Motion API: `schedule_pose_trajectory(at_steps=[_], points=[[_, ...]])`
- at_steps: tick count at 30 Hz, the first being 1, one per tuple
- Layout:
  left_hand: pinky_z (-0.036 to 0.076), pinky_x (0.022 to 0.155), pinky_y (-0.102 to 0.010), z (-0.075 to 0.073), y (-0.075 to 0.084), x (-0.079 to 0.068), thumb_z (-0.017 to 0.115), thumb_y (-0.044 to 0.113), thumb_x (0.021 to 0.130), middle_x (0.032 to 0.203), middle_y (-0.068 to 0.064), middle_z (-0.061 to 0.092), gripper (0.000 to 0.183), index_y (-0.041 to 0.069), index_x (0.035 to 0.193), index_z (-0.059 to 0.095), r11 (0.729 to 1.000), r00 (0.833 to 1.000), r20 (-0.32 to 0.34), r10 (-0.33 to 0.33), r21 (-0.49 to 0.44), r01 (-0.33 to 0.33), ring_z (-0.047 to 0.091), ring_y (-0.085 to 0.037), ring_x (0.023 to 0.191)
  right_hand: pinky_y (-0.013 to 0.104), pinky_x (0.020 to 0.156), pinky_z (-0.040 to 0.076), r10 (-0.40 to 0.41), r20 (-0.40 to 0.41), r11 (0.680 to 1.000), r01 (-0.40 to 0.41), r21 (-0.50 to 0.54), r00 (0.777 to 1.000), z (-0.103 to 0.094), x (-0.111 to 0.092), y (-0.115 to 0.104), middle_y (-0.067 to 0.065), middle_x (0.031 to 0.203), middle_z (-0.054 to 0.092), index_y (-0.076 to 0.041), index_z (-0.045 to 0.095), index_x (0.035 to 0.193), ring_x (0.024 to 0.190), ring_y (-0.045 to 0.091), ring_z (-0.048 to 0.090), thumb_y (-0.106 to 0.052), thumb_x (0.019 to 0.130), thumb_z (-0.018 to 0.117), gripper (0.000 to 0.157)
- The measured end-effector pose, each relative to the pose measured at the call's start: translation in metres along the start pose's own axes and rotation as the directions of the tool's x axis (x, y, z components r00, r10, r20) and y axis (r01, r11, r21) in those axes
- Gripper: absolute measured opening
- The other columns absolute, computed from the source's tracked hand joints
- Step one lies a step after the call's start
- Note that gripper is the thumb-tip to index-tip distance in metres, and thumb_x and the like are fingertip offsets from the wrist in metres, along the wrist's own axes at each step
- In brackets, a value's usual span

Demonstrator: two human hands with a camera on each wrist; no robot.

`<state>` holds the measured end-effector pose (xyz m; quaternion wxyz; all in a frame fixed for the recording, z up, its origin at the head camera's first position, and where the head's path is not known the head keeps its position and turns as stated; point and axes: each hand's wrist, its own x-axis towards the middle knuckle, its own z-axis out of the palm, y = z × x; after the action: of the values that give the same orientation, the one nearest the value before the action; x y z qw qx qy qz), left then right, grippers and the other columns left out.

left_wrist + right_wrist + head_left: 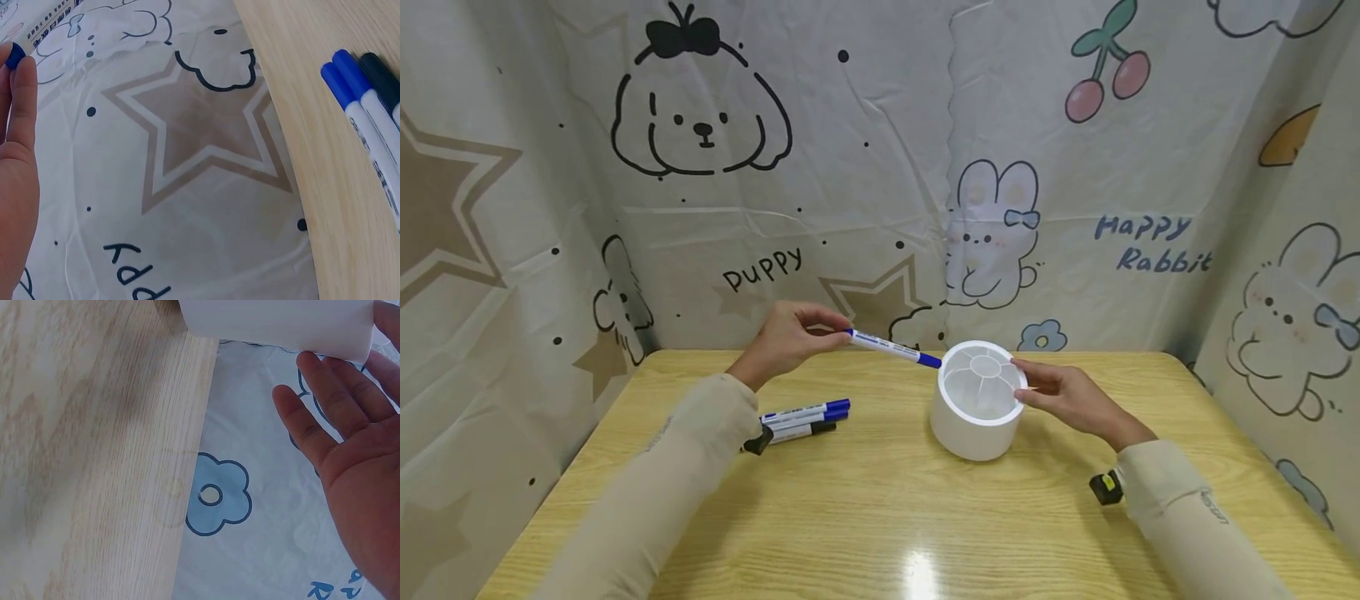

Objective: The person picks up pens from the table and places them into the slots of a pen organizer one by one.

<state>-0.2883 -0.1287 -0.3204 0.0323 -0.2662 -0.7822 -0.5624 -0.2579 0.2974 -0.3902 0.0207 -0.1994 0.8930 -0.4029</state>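
Note:
My left hand (793,337) pinches a white marker (887,345) by its blue rear end, between thumb and fingertips. The marker slants down to the right, its blue cap right at the left rim of a round white pen holder (973,437). In the left wrist view, the blue end (15,56) shows between the fingertips. Clear dividers split the holder into several compartments around a central ring. On the holder's right side, my right hand (1071,400) holds the rim with thumb and fingers; in the right wrist view, fingertips (309,362) lie against its wall.
Two blue-capped markers (805,412) and a black-capped marker (801,432) lie side by side on the wooden table (850,517), below the left forearm. A printed cloth (865,167) hangs behind the table and along both sides.

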Motion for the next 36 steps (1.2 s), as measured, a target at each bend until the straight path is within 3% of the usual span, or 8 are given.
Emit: schedule_pose_trajectory(at_steps=[15,23,36], points=[[0.06,0.075,-0.03,0.024,-0.001,0.016,0.079,0.001,0.085,0.095,-0.011,0.072,0.013,-0.001,0.098,0.077,1.0,0.999,0.037,0.003,0.002,-0.003,0.069,-0.025,0.085,0.038,0.089,0.056,-0.001,-0.003,1.0,0.001,-0.012,1.0,-0.001,-0.004,0.002,0.028,0.14,0.052,0.001,0.045,0.147,0.119,0.043,0.059,-0.019,0.097,0.068,0.058],[0.06,0.076,-0.03,0.034,0.003,0.027,0.079,0.001,0.085,0.095,-0.01,0.073,0.012,-0.001,0.096,0.076,0.999,0.998,0.045,0.038,0.014,-0.039,0.069,-0.021,0.084,0.038,0.089,0.056,0.005,0.0,1.0,-0.005,-0.007,1.0,-0.003,-0.003,0.002,0.028,0.14,0.052,0.001,0.045,0.147,0.119,0.043,0.06,-0.02,0.097,0.068,0.059],[0.06,0.077,-0.029,0.062,0.008,0.042,0.08,0.005,0.085,0.094,-0.007,0.074,0.013,0.001,0.097,0.077,0.999,0.999,0.046,0.014,0.03,-0.015,0.07,-0.02,0.084,0.038,0.089,0.056,0.017,-0.001,1.0,-0.017,-0.003,1.0,-0.001,-0.002,0.001,0.027,0.14,0.053,-0.001,0.046,0.148,0.118,0.041,0.061,-0.023,0.097,0.069,0.06]])
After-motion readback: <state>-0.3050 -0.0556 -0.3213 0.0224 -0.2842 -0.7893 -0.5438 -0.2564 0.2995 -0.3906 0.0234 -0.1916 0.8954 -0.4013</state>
